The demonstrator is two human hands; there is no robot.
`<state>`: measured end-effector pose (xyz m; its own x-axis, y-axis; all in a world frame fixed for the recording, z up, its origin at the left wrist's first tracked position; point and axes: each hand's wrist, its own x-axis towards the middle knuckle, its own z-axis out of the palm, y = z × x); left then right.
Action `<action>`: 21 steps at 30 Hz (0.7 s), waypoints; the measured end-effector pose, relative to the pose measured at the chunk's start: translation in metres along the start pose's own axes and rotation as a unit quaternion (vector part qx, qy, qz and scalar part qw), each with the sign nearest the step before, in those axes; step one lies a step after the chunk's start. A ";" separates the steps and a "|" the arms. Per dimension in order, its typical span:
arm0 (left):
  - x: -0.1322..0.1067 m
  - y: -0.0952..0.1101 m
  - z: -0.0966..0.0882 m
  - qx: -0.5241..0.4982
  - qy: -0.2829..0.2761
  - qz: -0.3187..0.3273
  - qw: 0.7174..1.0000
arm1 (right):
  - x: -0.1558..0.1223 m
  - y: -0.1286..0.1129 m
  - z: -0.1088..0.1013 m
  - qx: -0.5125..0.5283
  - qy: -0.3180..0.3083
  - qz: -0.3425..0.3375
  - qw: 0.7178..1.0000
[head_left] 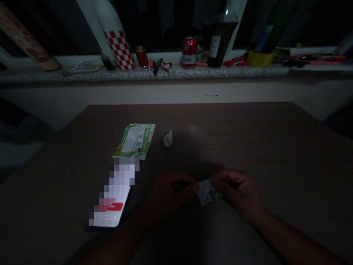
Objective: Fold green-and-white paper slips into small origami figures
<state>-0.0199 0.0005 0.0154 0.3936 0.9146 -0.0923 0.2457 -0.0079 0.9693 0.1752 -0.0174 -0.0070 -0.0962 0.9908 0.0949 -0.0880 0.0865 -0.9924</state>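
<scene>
A small piece of printed green and white paper [205,192], which looks folded, is held between my two hands low over the table. My left hand [172,189] pinches its left edge between thumb and fingertips. On the other side, my right hand [237,189] grips the right part, its thumb lying over the paper. Farther back stands a small folded paper shape [168,139] with a pointed green tip. To its left lies a stack of green printed sheets [135,140]. The light is dim, so finger details are hard to make out.
A lit phone [113,198], partly blurred out, lies left of my left hand. Behind the brown table [234,129], a granite windowsill [171,74] bears a red can [189,52], a checkered bottle [120,49], a dark bottle [217,44] and several small items.
</scene>
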 end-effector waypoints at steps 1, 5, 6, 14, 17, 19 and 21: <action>0.000 0.000 0.000 -0.010 0.007 -0.002 1.000 | 0.000 0.001 0.000 0.003 -0.018 0.003 1.000; 0.000 0.003 0.001 -0.030 0.016 -0.009 0.999 | 0.001 0.002 0.001 -0.010 -0.057 0.008 0.998; 0.000 0.004 0.001 -0.028 0.016 -0.011 0.999 | 0.000 0.002 0.001 -0.016 -0.052 0.007 0.998; 0.001 0.002 0.002 -0.027 0.031 -0.008 0.999 | 0.002 0.004 0.001 -0.003 -0.054 0.026 0.998; 0.001 0.001 0.002 -0.033 0.033 -0.015 0.999 | 0.003 0.006 0.002 0.003 -0.057 0.029 0.998; 0.001 0.001 0.003 -0.032 0.031 -0.024 0.999 | 0.003 0.007 0.002 0.008 -0.053 0.026 0.998; 0.001 0.003 0.003 -0.035 0.038 -0.027 0.998 | 0.003 0.007 0.002 0.019 -0.061 0.027 0.998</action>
<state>-0.0162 0.0002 0.0177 0.3132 0.9408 -0.1297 0.2008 0.0678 0.9773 0.1724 -0.0140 -0.0135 -0.2211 0.9738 0.0527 -0.1173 0.0271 -0.9927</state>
